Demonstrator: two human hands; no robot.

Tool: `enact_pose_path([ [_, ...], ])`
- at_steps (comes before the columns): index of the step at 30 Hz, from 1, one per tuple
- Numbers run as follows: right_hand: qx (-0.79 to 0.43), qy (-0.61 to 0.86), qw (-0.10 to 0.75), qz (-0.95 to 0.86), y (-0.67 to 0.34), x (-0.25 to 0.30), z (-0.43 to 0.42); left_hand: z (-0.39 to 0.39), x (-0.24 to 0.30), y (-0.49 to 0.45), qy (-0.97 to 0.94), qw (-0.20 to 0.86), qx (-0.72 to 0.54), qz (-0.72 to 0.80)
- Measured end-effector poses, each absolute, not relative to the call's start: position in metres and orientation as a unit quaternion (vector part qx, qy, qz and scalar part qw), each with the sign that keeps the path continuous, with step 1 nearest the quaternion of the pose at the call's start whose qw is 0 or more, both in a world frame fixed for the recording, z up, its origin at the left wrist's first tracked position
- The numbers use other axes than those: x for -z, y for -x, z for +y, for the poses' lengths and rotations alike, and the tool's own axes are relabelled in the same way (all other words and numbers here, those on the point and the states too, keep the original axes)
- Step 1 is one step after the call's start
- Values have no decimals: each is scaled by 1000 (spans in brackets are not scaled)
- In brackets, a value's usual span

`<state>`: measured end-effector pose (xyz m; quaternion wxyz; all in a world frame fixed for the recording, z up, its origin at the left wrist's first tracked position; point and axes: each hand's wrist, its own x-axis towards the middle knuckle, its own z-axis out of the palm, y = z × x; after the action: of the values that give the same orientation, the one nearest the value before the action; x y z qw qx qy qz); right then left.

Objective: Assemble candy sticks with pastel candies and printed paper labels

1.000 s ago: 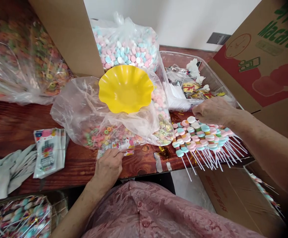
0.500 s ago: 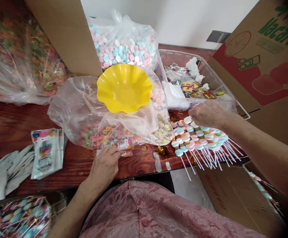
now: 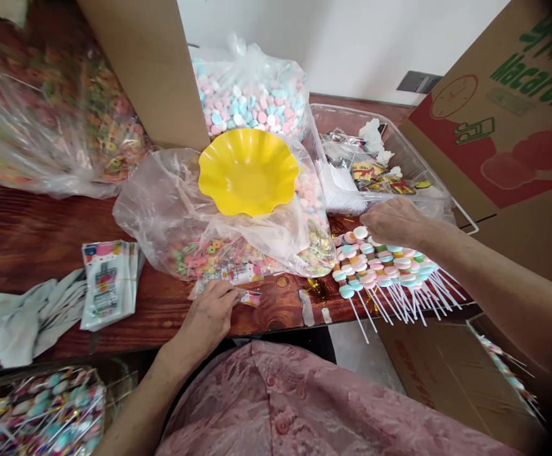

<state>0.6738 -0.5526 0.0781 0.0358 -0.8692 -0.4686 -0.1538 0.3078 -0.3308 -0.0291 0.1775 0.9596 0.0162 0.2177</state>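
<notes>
My left hand [image 3: 212, 316] lies at the table's front edge, fingers bent down over a small printed plastic bag [image 3: 250, 297]. Another clear printed bag [image 3: 238, 272] sits just beyond its fingertips. On the right, my right hand [image 3: 392, 221] is closed at the far end of a row of candy skewers [image 3: 380, 263], its fingertips at a white candy piece on one of them. The skewers carry pink, blue and white pieces on white sticks, which point toward me and past the table edge. My right fingertips are partly hidden.
A yellow wavy bowl [image 3: 250, 174] rests on an open candy bag [image 3: 162, 196]. Behind stand a full candy bag [image 3: 252, 95] and a clear plastic bin [image 3: 428, 174]. Bundled printed bags [image 3: 107, 285] and gloves [image 3: 29, 316] lie left; wrapped skewers [image 3: 43, 411] fill a box below.
The view has shifted slightly, so the things at left appear further right. Both hands stay at nearly the same places, the left over the bags, the right at the skewers.
</notes>
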Motion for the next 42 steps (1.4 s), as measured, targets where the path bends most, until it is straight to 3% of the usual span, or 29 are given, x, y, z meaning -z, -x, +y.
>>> enact_pose_path([
  [3, 129, 865, -28, -483, -665, -100, -579, -327, 31, -305, -954, 208, -216, -3],
  [7, 207, 880, -53, -424, -643, -123, -627, -320, 32, -305, -949, 240, -206, 10],
  [10, 217, 867, 76, -442, -606, -120, -650, -317, 30, -308, -932, 301, -195, 49],
  [12, 162, 840, 234, -462, -572, -104, -650, -315, 28, -309, -909, 367, -184, 79],
  [15, 67, 803, 374, -459, -520, -68, -630, -310, 28, -311, -863, 458, -175, 122],
  [18, 28, 765, 418, -488, -482, -30, -600, -307, 32, -310, -829, 510, -175, 148],
  [30, 99, 749, 399, -520, -460, 20, -577, -309, 39, -306, -827, 507, -211, 119],
  [42, -49, 718, 314, -619, -494, -6, -572, -303, 38, -303, -893, 419, -167, -9],
])
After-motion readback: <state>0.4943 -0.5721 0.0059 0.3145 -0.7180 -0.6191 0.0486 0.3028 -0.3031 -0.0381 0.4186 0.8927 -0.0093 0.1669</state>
